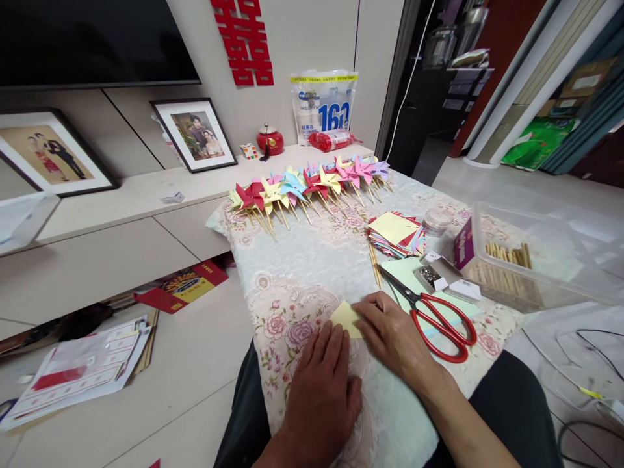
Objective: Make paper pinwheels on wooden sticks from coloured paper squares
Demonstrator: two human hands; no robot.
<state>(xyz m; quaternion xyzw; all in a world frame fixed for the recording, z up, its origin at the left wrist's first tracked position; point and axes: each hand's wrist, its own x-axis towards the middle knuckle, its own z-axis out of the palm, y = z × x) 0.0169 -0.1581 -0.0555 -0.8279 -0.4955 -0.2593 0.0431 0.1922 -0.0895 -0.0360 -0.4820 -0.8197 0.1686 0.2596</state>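
A small pale yellow sheet of paper [347,318], seemingly folded, lies near the front of the cloth-covered table. My left hand [325,383] rests flat with its fingers stretched over the lower left edge of the paper. At the paper's right corner, the bent fingers of my right hand [390,328] pinch or press it; the fingertips are partly hidden. Red-handled scissors [441,328] lie just right of my right hand, partly on light green paper [404,270]. Beyond them is a stack of coloured paper squares [397,234], some with cuts, beside a few thin wooden sticks [374,265].
Several finished paper pinwheels [312,185] line the table's far edge. To the right are a small box of metal pieces [431,276], a round clear container [437,221] and a plastic bin [526,286] holding sticks. A white cabinet [205,185] stands behind.
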